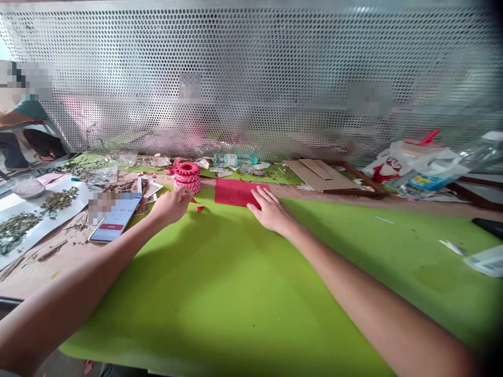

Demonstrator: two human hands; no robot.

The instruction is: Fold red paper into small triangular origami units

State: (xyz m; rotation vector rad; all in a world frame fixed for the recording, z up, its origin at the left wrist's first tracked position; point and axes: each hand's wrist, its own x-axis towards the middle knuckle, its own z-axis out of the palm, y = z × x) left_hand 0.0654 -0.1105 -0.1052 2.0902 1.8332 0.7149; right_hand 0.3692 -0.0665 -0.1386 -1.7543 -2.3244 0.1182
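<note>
My right hand lies with its fingers spread over the right end of a stack of red paper on the green mat. My left hand is closed in a pinch in front of a tower of red and pink folded-paper rings. A bit of red shows at its fingertips, but I cannot tell whether it is held. Just right of that hand, a small folded red paper piece rests on the mat.
Left of my arm lies a phone with its screen lit, near dried plants on white paper. A plastic bottle lies behind the red paper. Cardboard and plastic bags stand along the perforated metal panel.
</note>
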